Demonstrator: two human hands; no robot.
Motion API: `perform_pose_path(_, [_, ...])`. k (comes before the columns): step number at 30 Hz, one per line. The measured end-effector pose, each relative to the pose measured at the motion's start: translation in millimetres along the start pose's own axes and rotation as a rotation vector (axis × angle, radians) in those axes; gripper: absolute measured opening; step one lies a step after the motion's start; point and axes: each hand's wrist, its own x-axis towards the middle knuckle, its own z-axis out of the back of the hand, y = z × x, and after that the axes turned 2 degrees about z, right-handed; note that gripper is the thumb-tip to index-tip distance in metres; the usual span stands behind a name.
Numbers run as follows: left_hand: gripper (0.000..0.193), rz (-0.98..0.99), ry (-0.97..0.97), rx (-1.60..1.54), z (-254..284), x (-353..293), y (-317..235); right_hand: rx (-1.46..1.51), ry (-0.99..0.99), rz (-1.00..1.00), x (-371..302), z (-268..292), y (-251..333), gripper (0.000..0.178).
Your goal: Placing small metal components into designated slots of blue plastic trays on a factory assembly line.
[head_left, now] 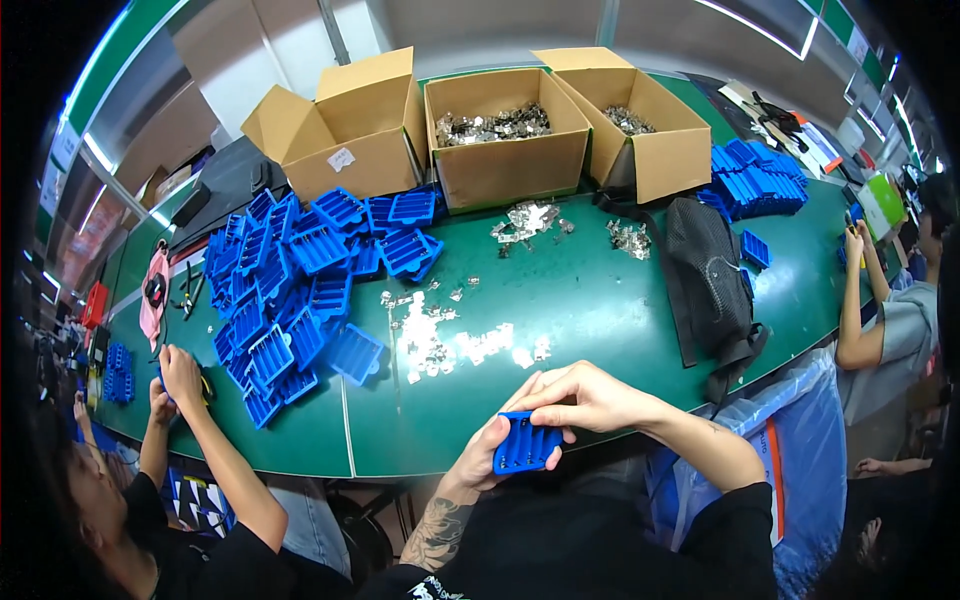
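A blue plastic battery holder (525, 449) with several parallel slots is held just in front of the table's near edge. My left hand (478, 460) is closed round its left side, thumb on the front face. My right hand (590, 397) closes over the upper edge, its thumb and fingertips pressed there. Whether a small part is pinched under those fingertips is hidden. Dark little metal pieces show at the lower ends of the slots. Small shiny metal contacts (425, 340) lie scattered on the green table (580, 310) beyond my hands.
Many blue holders (290, 270) are heaped at the left; others are stacked (760, 180) far right. Cardboard boxes (510, 165) line the back, two showing metal parts. A black bag (708, 270) lies on the right. Co-workers' hands (178, 380) are at the left and far right.
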Motion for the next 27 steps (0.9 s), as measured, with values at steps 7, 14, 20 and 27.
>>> perform_pose_path(7, [0.095,-0.058,-0.056,-0.091,3,1,1,-0.984,-0.663,0.166,7,64,-18,0.013])
perform_pose_path(14, [0.093,-0.069,-0.038,-0.108,3,2,1,-1.368,-0.969,-0.236,6,132,-59,0.021])
perform_pose_path(20, [0.094,-0.067,-0.026,-0.112,4,1,0,-1.394,-0.900,-0.261,5,137,-77,0.016])
perform_pose_path(27, [0.093,-0.077,-0.015,-0.111,5,2,1,-1.385,-0.897,-0.145,6,125,-70,0.012])
